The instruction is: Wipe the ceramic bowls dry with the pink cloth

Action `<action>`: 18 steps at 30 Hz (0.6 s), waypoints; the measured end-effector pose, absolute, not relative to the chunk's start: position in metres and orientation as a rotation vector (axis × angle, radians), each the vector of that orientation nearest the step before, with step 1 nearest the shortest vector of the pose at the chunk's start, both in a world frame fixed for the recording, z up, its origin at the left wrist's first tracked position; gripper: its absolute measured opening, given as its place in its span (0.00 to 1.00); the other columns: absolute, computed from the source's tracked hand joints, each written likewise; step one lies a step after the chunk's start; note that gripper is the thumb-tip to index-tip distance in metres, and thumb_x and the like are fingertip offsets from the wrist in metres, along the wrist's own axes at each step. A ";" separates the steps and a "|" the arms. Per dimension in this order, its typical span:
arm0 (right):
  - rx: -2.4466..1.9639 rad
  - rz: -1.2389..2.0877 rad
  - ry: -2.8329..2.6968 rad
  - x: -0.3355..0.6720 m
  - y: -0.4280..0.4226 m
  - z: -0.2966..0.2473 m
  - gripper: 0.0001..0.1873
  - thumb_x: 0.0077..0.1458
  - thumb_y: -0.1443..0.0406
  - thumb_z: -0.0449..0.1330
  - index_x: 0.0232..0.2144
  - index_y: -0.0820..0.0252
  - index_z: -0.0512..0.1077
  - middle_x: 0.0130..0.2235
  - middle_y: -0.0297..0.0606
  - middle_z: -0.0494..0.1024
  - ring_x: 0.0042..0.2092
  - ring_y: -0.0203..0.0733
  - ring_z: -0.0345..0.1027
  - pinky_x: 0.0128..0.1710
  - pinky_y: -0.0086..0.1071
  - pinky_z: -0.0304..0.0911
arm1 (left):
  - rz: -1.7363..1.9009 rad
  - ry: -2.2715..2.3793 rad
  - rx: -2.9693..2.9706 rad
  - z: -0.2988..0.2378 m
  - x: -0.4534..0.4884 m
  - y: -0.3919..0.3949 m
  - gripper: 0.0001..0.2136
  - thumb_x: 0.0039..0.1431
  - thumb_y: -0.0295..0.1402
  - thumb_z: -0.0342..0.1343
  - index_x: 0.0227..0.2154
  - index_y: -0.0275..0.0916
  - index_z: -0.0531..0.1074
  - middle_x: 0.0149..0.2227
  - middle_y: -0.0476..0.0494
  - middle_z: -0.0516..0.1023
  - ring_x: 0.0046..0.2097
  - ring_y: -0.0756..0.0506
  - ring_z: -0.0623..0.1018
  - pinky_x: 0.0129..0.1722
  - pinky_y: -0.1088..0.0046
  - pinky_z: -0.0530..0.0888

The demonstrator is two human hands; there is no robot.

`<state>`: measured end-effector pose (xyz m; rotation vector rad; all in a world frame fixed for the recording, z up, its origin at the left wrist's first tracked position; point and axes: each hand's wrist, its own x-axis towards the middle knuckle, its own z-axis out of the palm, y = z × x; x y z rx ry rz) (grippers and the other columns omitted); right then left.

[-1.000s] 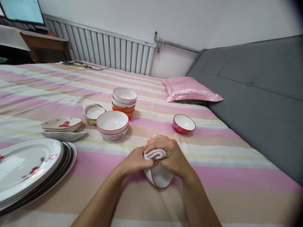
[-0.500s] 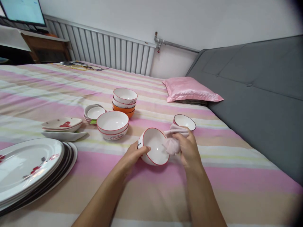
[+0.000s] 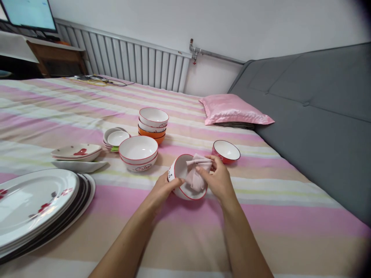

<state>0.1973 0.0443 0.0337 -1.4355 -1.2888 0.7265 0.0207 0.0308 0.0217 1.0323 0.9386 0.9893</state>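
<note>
A white bowl with a red rim (image 3: 180, 168) is tilted toward me above the striped bedspread. My left hand (image 3: 163, 189) grips its left side, thumb over the rim and fingers hidden behind. In my right hand (image 3: 218, 177) is a pale pink cloth (image 3: 198, 173), bunched and held inside the bowl against its inner wall. Just beyond that hand stands a small red bowl with a white inside and dark rim (image 3: 226, 150). Left of my hands sit two nested white bowls with red rims (image 3: 138, 150).
Behind them rises a stack of white and orange bowls (image 3: 153, 125). Small dishes (image 3: 117, 138), leaf-shaped plates (image 3: 78, 151) and a tall pile of oval plates (image 3: 37, 200) lie to the left. A pink pillow (image 3: 234, 108) rests by the grey headboard (image 3: 313, 92).
My right hand has moved left with the cloth, from the bowl's right rim into the bowl. The red bowl behind is now less covered. My left hand keeps its hold.
</note>
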 end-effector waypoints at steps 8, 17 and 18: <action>-1.478 0.485 -1.334 0.186 0.041 0.041 0.16 0.41 0.64 0.64 0.35 0.57 0.65 0.36 0.39 0.75 0.36 0.44 0.71 0.33 0.35 0.68 | 1.038 0.947 1.004 0.017 0.020 0.031 0.19 0.49 0.35 0.59 0.44 0.34 0.71 0.31 0.47 0.75 0.30 0.49 0.73 0.28 0.77 0.67; -1.619 0.122 -1.527 0.174 0.039 0.033 0.05 0.45 0.66 0.59 0.30 0.56 0.70 0.31 0.35 0.78 0.32 0.44 0.72 0.34 0.35 0.63 | 1.057 0.849 1.145 0.022 0.026 0.030 0.29 0.42 0.33 0.62 0.51 0.32 0.66 0.49 0.36 0.74 0.45 0.40 0.74 0.41 0.69 0.71; -1.623 0.136 -1.510 0.173 0.039 0.032 0.05 0.45 0.66 0.59 0.30 0.56 0.70 0.31 0.35 0.78 0.32 0.44 0.72 0.34 0.35 0.63 | 1.047 0.838 1.159 0.022 0.027 0.030 0.31 0.41 0.33 0.62 0.51 0.31 0.65 0.49 0.34 0.74 0.46 0.38 0.74 0.42 0.67 0.71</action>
